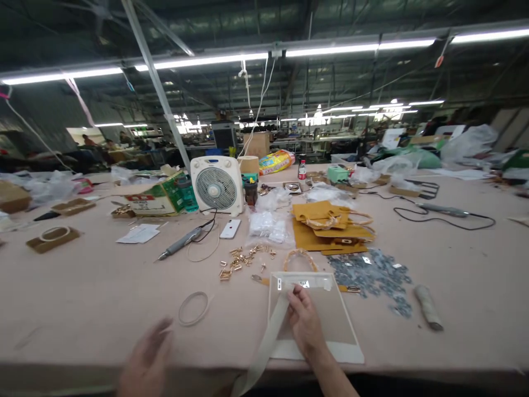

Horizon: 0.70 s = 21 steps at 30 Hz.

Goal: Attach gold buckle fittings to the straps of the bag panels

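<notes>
Right hand (303, 322) flat on beige panel (334, 325), left hand (146, 358) motion-blurred, grip unreadable, strap (268, 342) cut off

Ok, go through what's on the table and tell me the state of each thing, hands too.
Beige panel: lying flat, strap across it.
Right hand: palm down on that panel.
Left hand: blurred, open, holding nothing.
Fan: upright; running or not, unclear.
Phone: face down.
Yellow bags: stacked flat.
Gold fittings: scattered loose.
Roll: on its side.
</notes>
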Motion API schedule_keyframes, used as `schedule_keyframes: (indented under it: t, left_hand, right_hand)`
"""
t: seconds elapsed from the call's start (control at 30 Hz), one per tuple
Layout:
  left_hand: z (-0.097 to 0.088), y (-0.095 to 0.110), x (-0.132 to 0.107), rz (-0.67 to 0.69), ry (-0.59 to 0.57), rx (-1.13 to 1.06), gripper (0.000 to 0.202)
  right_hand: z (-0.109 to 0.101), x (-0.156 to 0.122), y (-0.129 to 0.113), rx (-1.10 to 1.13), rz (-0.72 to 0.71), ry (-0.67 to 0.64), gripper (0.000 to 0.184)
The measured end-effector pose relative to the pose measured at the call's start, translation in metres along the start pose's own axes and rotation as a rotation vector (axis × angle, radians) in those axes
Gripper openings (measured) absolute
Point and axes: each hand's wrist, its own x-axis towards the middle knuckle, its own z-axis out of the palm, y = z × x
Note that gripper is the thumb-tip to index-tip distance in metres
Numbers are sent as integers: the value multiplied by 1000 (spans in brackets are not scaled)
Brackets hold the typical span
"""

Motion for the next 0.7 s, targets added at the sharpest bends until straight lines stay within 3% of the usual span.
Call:
schedule_keyframes:
  t: [0.17,0.27,0.33,0.47,0.7]
  left_hand:
    - [107,35,-38,8,-644,-72,44]
    - [142,55,-60,-159,-975,-186,51]
    - [153,61,-70,-341,-1124,-289,58]
    - [159,62,-81,-559,-1272,-447,58]
    - [139,58,-83,-576,-1278,-499,43]
  right_hand:
    - [-4,-1,5,-106,-28,-73,48]
    - [-9,-1,7,-166,-48,-118,53]
    - [-10,-2,6,-204,-46,-154,59]
    - [-8,-6,1,-222,19,-220,71]
    - [-10,-9,4,-261,18,-319,71]
